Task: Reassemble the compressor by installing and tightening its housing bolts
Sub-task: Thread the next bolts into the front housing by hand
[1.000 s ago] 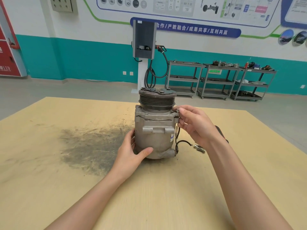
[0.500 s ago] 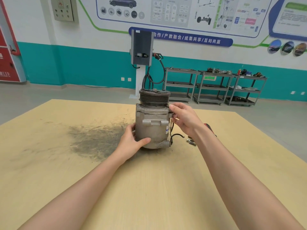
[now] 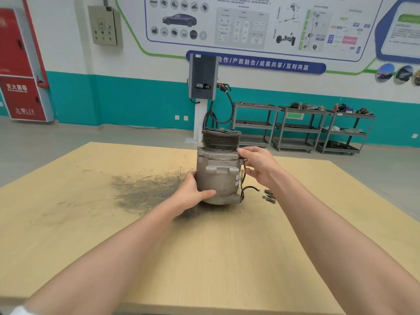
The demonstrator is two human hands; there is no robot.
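On the wooden counter (image 3: 227, 258), dark scuffed stain (image 3: 145, 192) at left. Then left hand (image 3: 193, 194), fingers clamped round the lower body of the upright compressor (image 3: 219, 176). Pulley (image 3: 221, 139) uppermost. Right hand (image 3: 261, 167) at the upper housing flange, fingertips (image 3: 241, 152) pinched there, possibly seating a bolt; cannot tell. Loose bolts (image 3: 269, 196) lying just right, so probably several left to install and tighten.
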